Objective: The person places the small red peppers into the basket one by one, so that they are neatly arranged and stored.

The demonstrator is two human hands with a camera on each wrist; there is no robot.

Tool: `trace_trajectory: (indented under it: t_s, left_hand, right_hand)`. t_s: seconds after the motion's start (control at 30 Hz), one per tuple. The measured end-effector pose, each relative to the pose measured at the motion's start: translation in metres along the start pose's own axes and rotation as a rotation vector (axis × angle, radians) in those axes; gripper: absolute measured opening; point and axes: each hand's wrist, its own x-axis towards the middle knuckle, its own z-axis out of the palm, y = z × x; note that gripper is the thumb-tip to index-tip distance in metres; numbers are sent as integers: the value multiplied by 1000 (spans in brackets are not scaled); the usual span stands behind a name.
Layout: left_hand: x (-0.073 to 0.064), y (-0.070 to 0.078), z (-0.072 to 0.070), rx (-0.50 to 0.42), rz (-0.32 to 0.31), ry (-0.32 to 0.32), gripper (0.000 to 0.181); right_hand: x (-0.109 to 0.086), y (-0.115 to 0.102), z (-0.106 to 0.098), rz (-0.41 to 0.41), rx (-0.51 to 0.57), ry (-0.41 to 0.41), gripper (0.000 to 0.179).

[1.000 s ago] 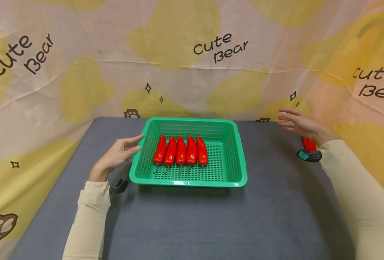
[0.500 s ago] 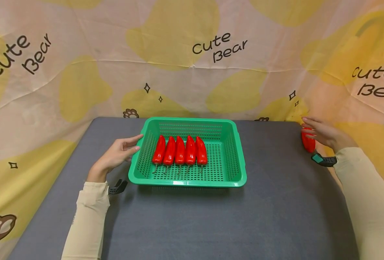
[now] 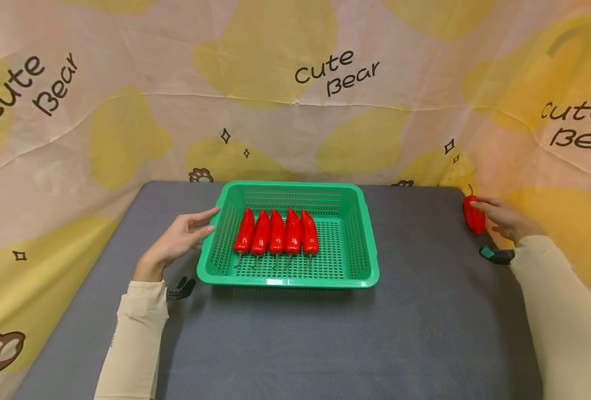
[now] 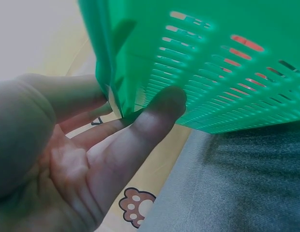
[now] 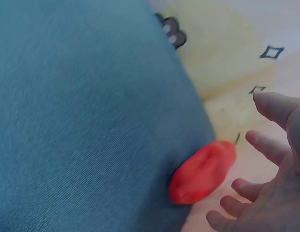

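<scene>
At the left, my left hand (image 3: pixel 178 239) holds the side rim of a green perforated plastic basket (image 3: pixel 285 282). In the left wrist view the thumb (image 4: pixel 150 118) lies against the basket's outer wall, and the other fingers reach past the rim. Inside the basket, several red chili peppers (image 3: pixel 276 236) lie side by side, stems toward me. One more red pepper (image 3: pixel 473 216) lies at the table's far right edge, its stem pointing away. My right hand (image 3: pixel 510 216) is beside it; in the right wrist view the fingers are spread, apart from the pepper (image 5: pixel 203 173).
The grey cloth-covered table (image 3: pixel 300 344) extends in front of the basket and to its right. A patterned fabric backdrop (image 3: pixel 295 139) rises behind the table and along both sides. Each wrist wears a dark strap (image 3: pixel 497 255).
My right hand has moved right, then slightly down to beside the lone pepper, which has come into fuller view. The left hand and the basket have kept their places.
</scene>
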Motion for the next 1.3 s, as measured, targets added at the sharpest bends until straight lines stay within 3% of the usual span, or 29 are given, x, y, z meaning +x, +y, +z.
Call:
trace_trajectory:
  t_s: [0.2,0.5,0.67,0.83,0.93,1.1,1.3]
  left_hand:
    - [0,0,0,-35,5,-8,59]
    - [0,-2,1,-47,8,-12,59]
    - [-1,-1,1,-32,14,-3,59]
    - [-1,-1,1,-22,11,1,59]
    - [-1,-1,0,-4,7,9,59]
    - [-1,0,0,17,7,17,58]
    - [-2,0,0,22,10,10,58]
  right_hand:
    - [9,13,3,7,-22,-57,84]
    - [13,18,11,-102,-257,-32,67]
    - [14,11,18,-137,-338,-13,65]
    - [13,-2,26,-132,-364,-48,68]
    - [14,-9,28,-185,-393,-4,62]
    - [19,-8,22,-259,-588,122,49]
    - [24,0,18,-286,-825,105,52]
